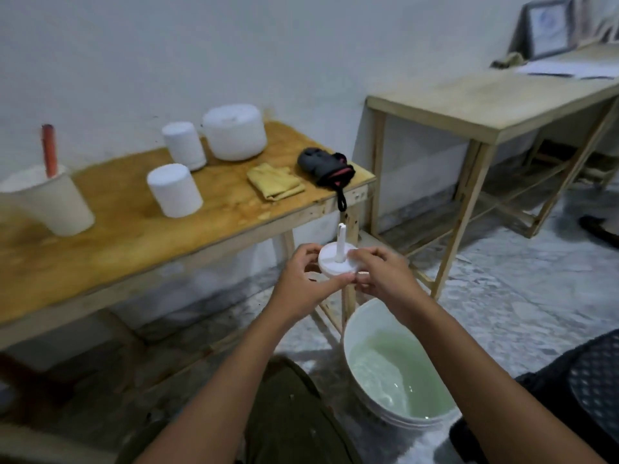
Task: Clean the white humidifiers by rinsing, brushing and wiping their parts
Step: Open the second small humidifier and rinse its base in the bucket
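1. You are holding the white disc part [330, 267] up in the air, just past the right front corner of the table [134, 249], with the bucket [348, 333] of water on the floor below and nearer to you.
2. Your left hand [298, 279] and right hand [385, 272] are both pinching its rim, fingers [308, 250] clamped on it.
3. It is looking light and stiff, maybe wet and slippery. Keep holding the rim, because the thin stem [341, 244] could snap.

Cup [50, 205] clipped by left edge. Framed picture [549, 26] blurred, unreadable. Right hand [385, 272] covers right rim of stemmed disc [335, 262].
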### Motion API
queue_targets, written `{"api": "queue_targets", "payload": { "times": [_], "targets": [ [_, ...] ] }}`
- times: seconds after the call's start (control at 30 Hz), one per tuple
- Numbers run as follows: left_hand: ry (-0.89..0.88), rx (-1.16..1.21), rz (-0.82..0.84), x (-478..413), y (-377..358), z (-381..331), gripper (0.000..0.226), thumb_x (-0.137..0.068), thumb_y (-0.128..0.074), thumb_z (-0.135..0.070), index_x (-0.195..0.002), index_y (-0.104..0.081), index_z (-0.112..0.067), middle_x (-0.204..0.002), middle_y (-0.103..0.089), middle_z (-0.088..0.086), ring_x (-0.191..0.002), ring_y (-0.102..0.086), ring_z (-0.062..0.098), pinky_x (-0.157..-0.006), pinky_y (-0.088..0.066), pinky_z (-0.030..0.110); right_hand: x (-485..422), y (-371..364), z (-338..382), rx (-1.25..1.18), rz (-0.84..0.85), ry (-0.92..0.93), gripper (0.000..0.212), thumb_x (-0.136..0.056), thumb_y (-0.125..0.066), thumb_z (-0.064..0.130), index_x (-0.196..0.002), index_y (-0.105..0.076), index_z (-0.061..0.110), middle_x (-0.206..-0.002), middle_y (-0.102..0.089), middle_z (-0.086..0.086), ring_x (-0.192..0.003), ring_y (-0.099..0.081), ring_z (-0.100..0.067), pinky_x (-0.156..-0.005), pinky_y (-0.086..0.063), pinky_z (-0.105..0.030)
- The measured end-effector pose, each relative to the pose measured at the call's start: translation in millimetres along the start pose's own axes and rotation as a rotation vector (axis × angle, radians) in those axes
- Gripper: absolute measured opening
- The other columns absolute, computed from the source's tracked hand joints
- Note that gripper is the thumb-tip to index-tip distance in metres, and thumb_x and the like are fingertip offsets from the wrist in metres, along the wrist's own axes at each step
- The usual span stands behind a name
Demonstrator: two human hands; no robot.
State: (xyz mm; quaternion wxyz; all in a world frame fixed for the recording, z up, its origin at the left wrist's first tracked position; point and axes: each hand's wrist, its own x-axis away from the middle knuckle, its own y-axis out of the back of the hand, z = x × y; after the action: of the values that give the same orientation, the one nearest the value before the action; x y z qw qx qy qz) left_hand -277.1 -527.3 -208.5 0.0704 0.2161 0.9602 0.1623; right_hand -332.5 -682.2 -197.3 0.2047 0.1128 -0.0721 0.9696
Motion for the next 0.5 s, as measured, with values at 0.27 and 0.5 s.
{"api": "queue_targets", "payload": {
  "times": [0.27, 0.5],
  "targets": [
    [-0.087, -0.041, -0.179, 24.9, 87.9, -59.6, 0.060, -0.069, -0.087, -0.043, -0.118, -0.054, -0.033, -0.117, -0.065, -0.014, -0.104, -0.063, 0.003, -0.087, -0.055, 0.027, 27.5, -67.2, 75.6, 0.033, 0.158, 0.109, 0.020, -0.093, -0.065, 0.023, -0.103, -0.071, 0.007, -0.083, -0.071, -0.008, -0.066, -0.066, -0.012, -0.060, -0.050, -0.026],
    [-0.071, -0.106, -0.323, 41.1, 160.3, -76.3, 0.051, -0.072, -0.085, -0.042, -0.113, -0.058, -0.028, -0.106, -0.068, -0.013, -0.091, -0.065, -0.001, -0.069, -0.052, 0.012, 32.8, -138.6, 109.8, 0.106, 0.285, 0.184, 0.018, -0.093, -0.065, 0.022, -0.105, -0.068, 0.010, -0.102, -0.072, -0.010, -0.088, -0.071, -0.022, -0.066, -0.055, -0.027]
  ]
}}
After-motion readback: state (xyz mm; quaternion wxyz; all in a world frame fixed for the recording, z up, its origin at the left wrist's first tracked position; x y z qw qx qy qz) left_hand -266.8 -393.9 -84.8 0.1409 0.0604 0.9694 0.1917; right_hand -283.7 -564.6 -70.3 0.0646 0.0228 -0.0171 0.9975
